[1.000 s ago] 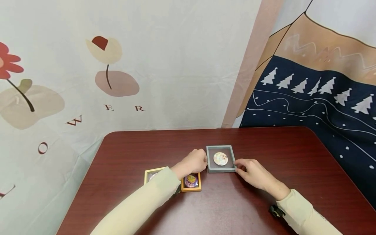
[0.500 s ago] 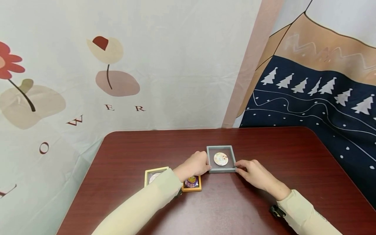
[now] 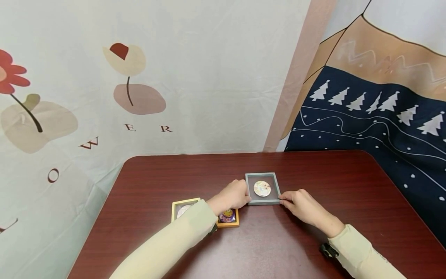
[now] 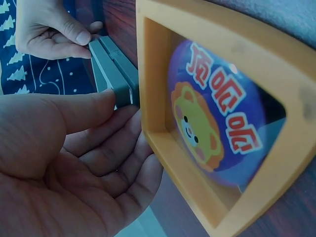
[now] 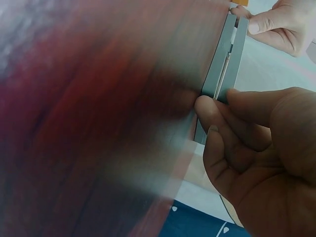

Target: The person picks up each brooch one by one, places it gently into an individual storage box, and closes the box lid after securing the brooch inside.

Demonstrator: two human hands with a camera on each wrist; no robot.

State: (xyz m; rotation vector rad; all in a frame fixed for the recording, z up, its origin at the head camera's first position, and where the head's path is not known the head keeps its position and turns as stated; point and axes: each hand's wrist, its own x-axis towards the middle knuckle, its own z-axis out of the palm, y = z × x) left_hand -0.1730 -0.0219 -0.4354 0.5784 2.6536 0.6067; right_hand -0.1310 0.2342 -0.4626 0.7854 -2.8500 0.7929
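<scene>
A grey-blue square display frame (image 3: 263, 202) lies on the table with a round pale badge (image 3: 262, 188) in its clear middle. At its near left corner my left hand (image 3: 234, 195) pinches the edge between thumb and fingers. My right hand (image 3: 304, 207) holds the near right corner the same way. In the right wrist view, a narrow gap runs between the two halves of the frame (image 5: 217, 59). Close to my left hand, the left wrist view has an orange frame (image 4: 150, 74) with a purple lion badge (image 4: 202, 118) inside; my left wrist partly covers it in the head view.
A yellow frame (image 3: 173, 213) with a pale round badge lies left of the orange one, partly under my left sleeve (image 3: 174, 240). The dark red table (image 3: 313, 166) reaches back to a printed white curtain (image 3: 216, 77).
My left hand has shifted slightly nearer and to the right, onto the frame's near left corner. My right fingers have drawn closer together on the right corner. The frame has barely moved.
</scene>
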